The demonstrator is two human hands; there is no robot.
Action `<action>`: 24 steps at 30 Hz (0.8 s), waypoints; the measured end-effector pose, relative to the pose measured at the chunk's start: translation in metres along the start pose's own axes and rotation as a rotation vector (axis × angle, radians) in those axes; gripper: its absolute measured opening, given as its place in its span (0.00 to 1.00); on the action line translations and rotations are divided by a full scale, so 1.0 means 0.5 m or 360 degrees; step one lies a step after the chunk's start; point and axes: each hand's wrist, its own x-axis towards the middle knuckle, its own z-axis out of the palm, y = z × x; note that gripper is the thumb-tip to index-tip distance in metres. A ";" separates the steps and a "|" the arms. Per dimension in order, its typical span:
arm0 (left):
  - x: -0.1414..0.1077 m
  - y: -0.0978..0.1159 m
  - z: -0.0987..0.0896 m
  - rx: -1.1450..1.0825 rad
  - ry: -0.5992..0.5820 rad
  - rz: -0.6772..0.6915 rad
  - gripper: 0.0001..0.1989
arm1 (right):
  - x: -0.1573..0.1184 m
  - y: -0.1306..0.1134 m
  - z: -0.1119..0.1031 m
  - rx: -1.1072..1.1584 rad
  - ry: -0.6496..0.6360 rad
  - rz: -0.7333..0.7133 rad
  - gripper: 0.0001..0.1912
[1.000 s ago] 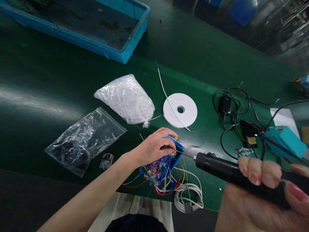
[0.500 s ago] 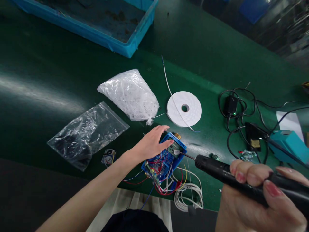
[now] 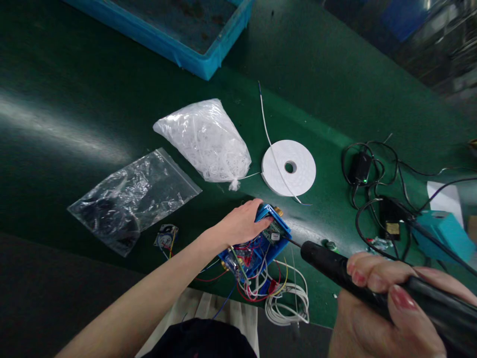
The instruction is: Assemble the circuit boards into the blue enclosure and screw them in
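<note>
My left hand (image 3: 244, 223) grips the far wall of a blue plastic box (image 3: 269, 256), its thumb reaching inside over a green circuit board (image 3: 275, 232). Red, blue and white wires crowd the box and spill over its near side. My right hand (image 3: 387, 298) is wrapped round a black electric screwdriver (image 3: 328, 261). Its thin bit points left into the box's right side, close to the board; the exact tip contact is too small to tell. A coil of white cable (image 3: 286, 304) lies beside the box at the table edge.
Beyond the box lie a roll of white tape (image 3: 303, 166), a bag of white pieces (image 3: 204, 139) and a clear zip bag (image 3: 137, 199). A small fan-like part (image 3: 166, 236) sits left. Black cables and an adapter (image 3: 360, 168) are right; a blue tray (image 3: 208, 64) stands behind.
The box appears slightly more tilted, with its far wall raised under my left hand. The screwdriver stays at the box's right side. The whole view has shifted a little.
</note>
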 end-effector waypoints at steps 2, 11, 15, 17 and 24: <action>0.002 0.000 0.000 0.0014 -0.0022 -0.0027 0.23 | -0.003 -0.002 -0.003 0.0028 0.0016 0.0070 0.17; 0.015 0.008 0.001 0.0091 -0.0087 -0.0115 0.20 | -0.025 -0.011 -0.033 0.0068 -0.0121 0.0044 0.15; 0.017 0.011 0.000 0.0122 -0.0111 -0.0145 0.20 | -0.027 -0.008 -0.014 -0.0059 -0.0043 -0.0012 0.15; 0.018 0.012 0.000 0.0131 -0.0118 -0.0157 0.20 | -0.027 -0.002 -0.005 -0.0064 0.0010 -0.0053 0.15; 0.017 0.018 -0.003 0.0164 -0.0139 -0.0178 0.20 | -0.025 0.004 0.000 0.0052 -0.0040 -0.0029 0.18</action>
